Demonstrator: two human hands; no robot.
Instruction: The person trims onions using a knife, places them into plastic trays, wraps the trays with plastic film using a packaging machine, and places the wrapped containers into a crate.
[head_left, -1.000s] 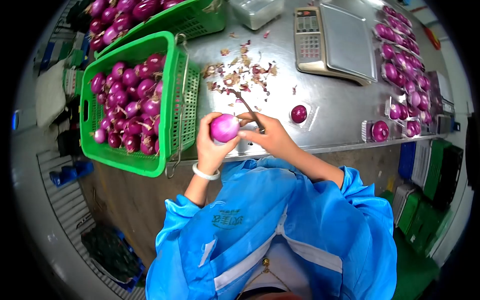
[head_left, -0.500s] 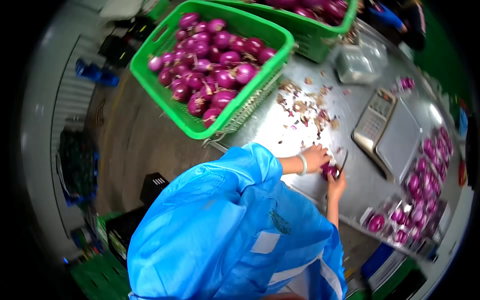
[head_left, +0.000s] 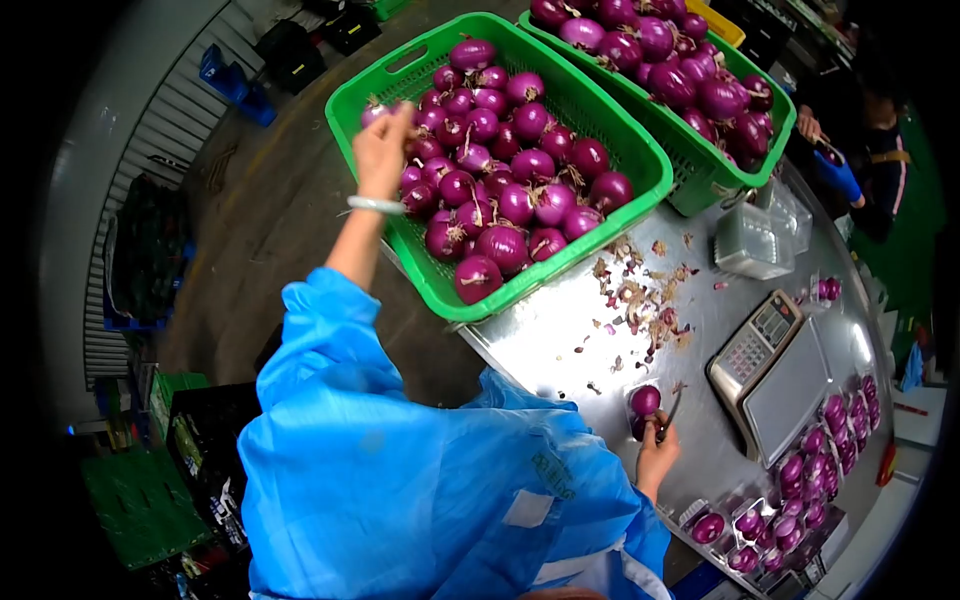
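My left hand point(head_left: 382, 150), with a pale bracelet at the wrist, reaches over the near-left corner of a green crate point(head_left: 440, 290) full of red onions. Its fingers curl over a pale red onion point(head_left: 374, 112) there; the fingertips are partly hidden. Low over the metal table, my right hand point(head_left: 656, 455) grips a small knife point(head_left: 671, 412), blade pointing up and away. Against its fingers sits a red onion point(head_left: 646, 400), with a second one partly covered just below, in what looks like a clear tray.
Onion skins and trimmings point(head_left: 645, 300) litter the metal table point(head_left: 540, 350). A scale point(head_left: 765, 365) and packed onions point(head_left: 800, 490) are at right, clear trays point(head_left: 755, 240) beyond. A second onion crate point(head_left: 690, 200) stands at the back, near another person's gloved arm point(head_left: 838, 178).
My left hand has left the onion on the table and swung up and left to the crate. My right hand stays by the table with the knife. The view has shifted.
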